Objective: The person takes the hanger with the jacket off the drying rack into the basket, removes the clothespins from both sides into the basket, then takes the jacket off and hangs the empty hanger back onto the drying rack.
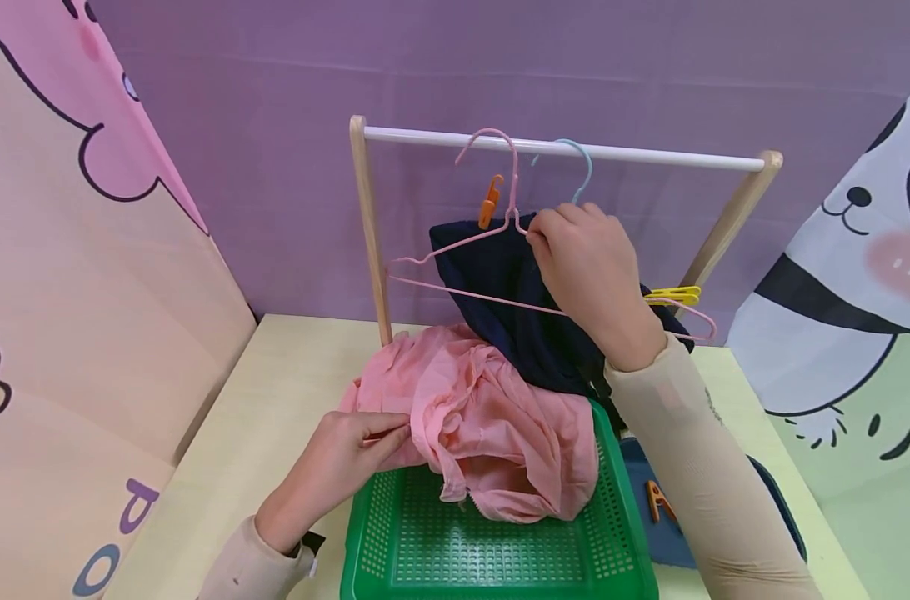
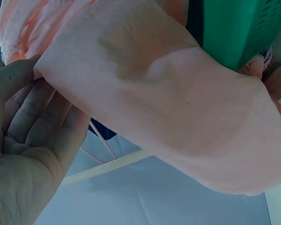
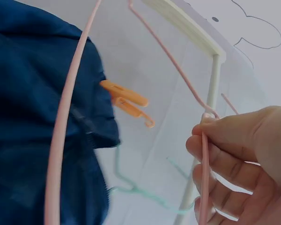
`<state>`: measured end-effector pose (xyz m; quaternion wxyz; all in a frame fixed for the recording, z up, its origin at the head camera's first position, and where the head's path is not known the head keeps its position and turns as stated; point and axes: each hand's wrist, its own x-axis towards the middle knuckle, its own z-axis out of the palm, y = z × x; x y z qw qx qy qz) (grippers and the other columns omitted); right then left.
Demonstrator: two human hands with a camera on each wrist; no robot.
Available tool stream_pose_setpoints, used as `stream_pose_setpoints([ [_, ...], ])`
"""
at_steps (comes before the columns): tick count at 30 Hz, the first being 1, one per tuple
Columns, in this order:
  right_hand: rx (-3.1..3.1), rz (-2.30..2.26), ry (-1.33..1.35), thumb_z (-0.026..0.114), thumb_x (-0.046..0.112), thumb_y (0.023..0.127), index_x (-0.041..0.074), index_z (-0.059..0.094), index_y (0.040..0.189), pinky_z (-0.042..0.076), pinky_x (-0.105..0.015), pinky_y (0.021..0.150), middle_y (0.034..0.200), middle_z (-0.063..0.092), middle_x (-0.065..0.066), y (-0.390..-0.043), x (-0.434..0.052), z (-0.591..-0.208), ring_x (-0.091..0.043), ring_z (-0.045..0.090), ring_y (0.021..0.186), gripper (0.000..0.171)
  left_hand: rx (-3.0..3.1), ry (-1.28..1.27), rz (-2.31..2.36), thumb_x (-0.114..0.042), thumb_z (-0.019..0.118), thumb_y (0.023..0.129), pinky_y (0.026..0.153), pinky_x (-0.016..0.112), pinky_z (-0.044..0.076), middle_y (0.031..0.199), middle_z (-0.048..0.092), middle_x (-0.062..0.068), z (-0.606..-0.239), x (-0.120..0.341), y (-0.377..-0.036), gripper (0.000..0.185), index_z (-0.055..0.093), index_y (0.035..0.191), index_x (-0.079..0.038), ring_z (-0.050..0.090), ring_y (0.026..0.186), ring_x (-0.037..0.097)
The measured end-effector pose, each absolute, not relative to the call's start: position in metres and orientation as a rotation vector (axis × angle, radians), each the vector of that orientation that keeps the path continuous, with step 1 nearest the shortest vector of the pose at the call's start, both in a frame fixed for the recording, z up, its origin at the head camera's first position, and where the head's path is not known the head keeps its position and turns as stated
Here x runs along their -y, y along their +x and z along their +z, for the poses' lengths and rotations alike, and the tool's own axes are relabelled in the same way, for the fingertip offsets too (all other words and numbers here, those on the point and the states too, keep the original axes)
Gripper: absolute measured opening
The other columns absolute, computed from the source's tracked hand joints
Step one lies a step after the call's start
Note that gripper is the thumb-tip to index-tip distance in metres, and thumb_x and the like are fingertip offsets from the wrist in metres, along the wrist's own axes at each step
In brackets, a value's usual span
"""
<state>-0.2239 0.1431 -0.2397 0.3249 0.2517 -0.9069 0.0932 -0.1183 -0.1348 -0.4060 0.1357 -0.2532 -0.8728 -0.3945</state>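
Note:
My right hand (image 1: pixel 590 275) pinches a pink hanger (image 1: pixel 470 293) just beside its neck, in front of the rack's white rail. In the right wrist view, thumb and fingers close round the hanger's wire (image 3: pixel 205 173). Down at the left, my left hand (image 1: pixel 342 458) pinches the edge of a pink garment (image 1: pixel 500 425), which lies bunched over the far part of a green basket (image 1: pixel 492 571). Behind the pink hanger a dark navy garment (image 1: pixel 492 300) hangs on a light blue hanger (image 1: pixel 581 162), with an orange clothespin (image 1: pixel 489 202) and a yellow clothespin (image 1: pixel 676 296) on it.
The rack has a white rail (image 1: pixel 650 155) and wooden posts (image 1: pixel 372 233). Right of the basket lies a blue item (image 1: pixel 657 533) with an orange clothespin (image 1: pixel 659 500) on it, partly behind my right forearm. A purple backdrop (image 1: pixel 275 167) stands behind the table.

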Motion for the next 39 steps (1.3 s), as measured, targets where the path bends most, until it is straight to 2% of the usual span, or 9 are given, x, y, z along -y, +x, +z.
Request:
stream_pose_setpoints([
  [7, 2.377, 0.155, 0.641, 0.064, 0.020, 0.099, 0.000, 0.072, 0.106, 0.052, -0.041, 0.070, 0.097, 0.071, -0.014, -0.231, -0.115, -0.219, -0.031, 0.058, 0.080, 0.022, 2.547, -0.733, -1.160, -0.005, 0.077, 0.087, 0.073, 0.027, 0.057, 0.101, 0.075, 0.000, -0.406, 0.134, -0.116, 0.021, 0.079, 0.108, -0.010, 0.070, 0.088, 0.010],
  [15, 2.370, 0.075, 0.641, 0.060, 0.017, 0.101, 0.000, 0.072, 0.106, 0.056, -0.039, 0.072, 0.096, 0.070, -0.014, -0.246, -0.066, -0.210, -0.028, 0.062, 0.079, 0.021, 2.548, -0.737, -1.147, -0.007, 0.077, 0.088, 0.072, 0.027, 0.057, 0.099, 0.075, -0.002, -0.406, 0.134, -0.113, 0.019, 0.080, 0.107, -0.011, 0.069, 0.085, 0.007],
  [23, 2.491, 0.052, 0.608, 0.063, 0.016, 0.098, 0.003, 0.070, 0.110, 0.056, -0.038, 0.082, 0.102, 0.070, -0.011, -0.260, -0.039, -0.223, -0.026, 0.064, 0.086, 0.019, 2.558, -0.729, -1.152, -0.008, 0.078, 0.088, 0.072, 0.028, 0.057, 0.098, 0.075, -0.003, -0.407, 0.132, -0.113, 0.019, 0.080, 0.106, -0.012, 0.069, 0.083, 0.006],
  [27, 2.558, 0.069, 0.599, 0.061, 0.018, 0.099, 0.006, 0.069, 0.107, 0.056, -0.038, 0.081, 0.100, 0.069, -0.010, -0.264, -0.035, -0.235, -0.026, 0.065, 0.089, 0.017, 2.577, -0.723, -1.163, -0.010, 0.078, 0.088, 0.073, 0.028, 0.058, 0.098, 0.075, -0.003, -0.406, 0.131, -0.112, 0.018, 0.080, 0.106, -0.013, 0.068, 0.082, 0.006],
  [34, 2.645, 0.113, 0.578, 0.061, 0.023, 0.101, 0.008, 0.069, 0.112, 0.056, -0.038, 0.085, 0.102, 0.069, -0.008, -0.264, -0.026, -0.244, -0.024, 0.066, 0.093, 0.020, 2.576, -0.721, -1.163, -0.009, 0.079, 0.087, 0.071, 0.026, 0.057, 0.097, 0.075, -0.002, -0.406, 0.131, -0.113, 0.019, 0.080, 0.105, -0.012, 0.066, 0.077, 0.004],
  [39, 2.692, 0.215, 0.570, 0.060, 0.027, 0.102, 0.011, 0.070, 0.115, 0.056, -0.036, 0.081, 0.099, 0.068, -0.006, -0.260, -0.026, -0.244, -0.022, 0.065, 0.090, 0.023, 2.564, -0.724, -1.156, -0.009, 0.079, 0.087, 0.071, 0.027, 0.058, 0.096, 0.075, -0.003, -0.407, 0.130, -0.114, 0.018, 0.081, 0.105, -0.012, 0.067, 0.080, 0.005],
])
